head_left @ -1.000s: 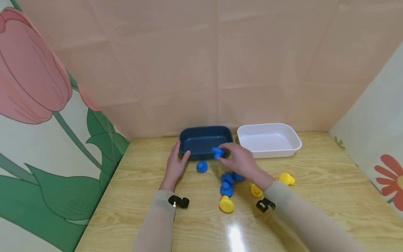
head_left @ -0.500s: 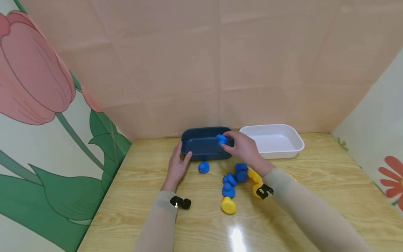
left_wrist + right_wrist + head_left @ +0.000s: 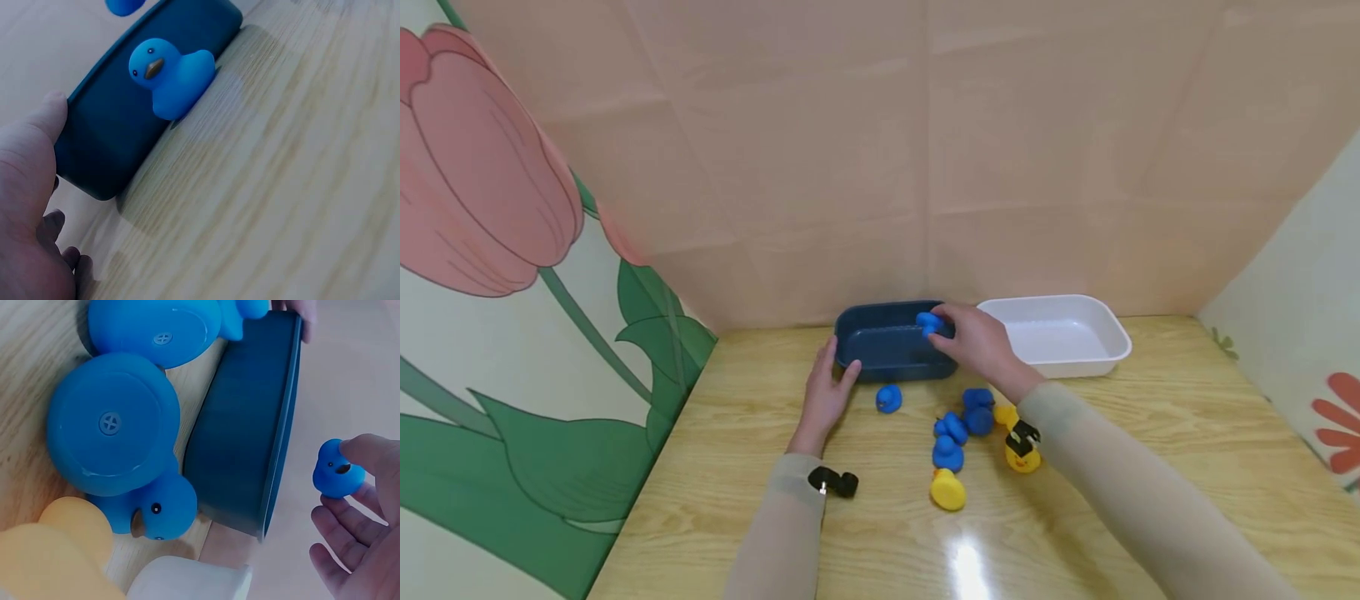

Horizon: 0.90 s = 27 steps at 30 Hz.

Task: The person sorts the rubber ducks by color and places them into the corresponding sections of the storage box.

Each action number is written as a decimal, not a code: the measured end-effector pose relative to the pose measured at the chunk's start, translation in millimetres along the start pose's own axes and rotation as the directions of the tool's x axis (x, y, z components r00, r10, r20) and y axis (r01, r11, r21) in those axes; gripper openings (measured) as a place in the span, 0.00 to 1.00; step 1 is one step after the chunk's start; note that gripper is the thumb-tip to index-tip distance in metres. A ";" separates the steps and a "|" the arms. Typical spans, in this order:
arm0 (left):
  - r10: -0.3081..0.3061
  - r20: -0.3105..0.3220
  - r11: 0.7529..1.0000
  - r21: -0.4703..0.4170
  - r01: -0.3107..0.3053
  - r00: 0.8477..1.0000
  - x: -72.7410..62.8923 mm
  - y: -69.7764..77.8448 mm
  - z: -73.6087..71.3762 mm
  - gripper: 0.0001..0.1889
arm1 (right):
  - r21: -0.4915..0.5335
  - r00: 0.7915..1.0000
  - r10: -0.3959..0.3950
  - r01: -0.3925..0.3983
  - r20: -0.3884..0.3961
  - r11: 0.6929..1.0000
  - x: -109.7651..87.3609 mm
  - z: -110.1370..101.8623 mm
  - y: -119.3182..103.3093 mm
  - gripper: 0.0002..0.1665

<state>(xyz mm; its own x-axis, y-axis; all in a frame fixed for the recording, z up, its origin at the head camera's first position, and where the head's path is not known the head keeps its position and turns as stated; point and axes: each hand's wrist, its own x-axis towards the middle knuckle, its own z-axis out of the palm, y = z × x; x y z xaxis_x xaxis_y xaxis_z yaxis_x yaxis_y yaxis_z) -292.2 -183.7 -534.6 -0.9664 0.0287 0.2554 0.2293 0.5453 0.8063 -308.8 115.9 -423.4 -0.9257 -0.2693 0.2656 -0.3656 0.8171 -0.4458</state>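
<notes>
My right hand (image 3: 979,340) pinches a blue rubber duck (image 3: 928,322) between thumb and fingertips, over the right part of the dark blue dish (image 3: 891,369). In the right wrist view this duck (image 3: 337,469) shows its face, beyond the dish's rim. At the dish's left end rests my left hand (image 3: 824,402), fingers extended along the side and thumb at the front corner. Another blue duck (image 3: 178,78) sits upright on the table before the dish's front wall. The inside of the dish that shows in the head view is bare, its right end hidden by my right hand.
Several blue ducks (image 3: 948,453) lie grouped on the wooden table (image 3: 700,500), some tipped with their bases showing. A yellow duck (image 3: 948,490) lies nearest me, with more yellow ducks (image 3: 1022,458) partly under my right wrist. A white dish (image 3: 1060,337) stands right of the dark one.
My right hand has carried the blue duck from the dish's front edge up and back over its inside. The left hand keeps its place at the dish's left end.
</notes>
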 end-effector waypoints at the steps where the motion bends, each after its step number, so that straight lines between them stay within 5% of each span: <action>1: 0.002 -0.001 1.000 0.003 -0.002 1.000 0.3 -0.2 0.2 0.42 | -0.003 1.000 0.002 -0.002 -0.001 1.000 1.1 0.7 0.7 0.29; 14: -0.006 -0.003 1.000 0.006 0.006 1.000 -1.1 3.5 -0.1 0.41 | -0.015 0.999 0.032 -0.033 -0.028 0.999 5.1 4.8 7.1 0.38; 27: -0.010 0.003 1.000 0.010 0.010 1.000 -1.0 1.8 -1.0 0.42 | 0.038 0.999 0.036 -0.036 0.001 0.999 -14.6 7.3 -5.5 0.39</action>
<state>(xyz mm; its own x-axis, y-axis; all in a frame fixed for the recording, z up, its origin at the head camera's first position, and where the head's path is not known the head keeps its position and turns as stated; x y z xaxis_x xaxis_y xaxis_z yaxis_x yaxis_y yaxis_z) -290.7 -183.6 -532.9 -0.9690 0.0254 0.2456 0.2181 0.5541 0.8033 -294.0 111.6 -431.1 -0.9383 -0.2407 0.2483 -0.3356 0.8065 -0.4868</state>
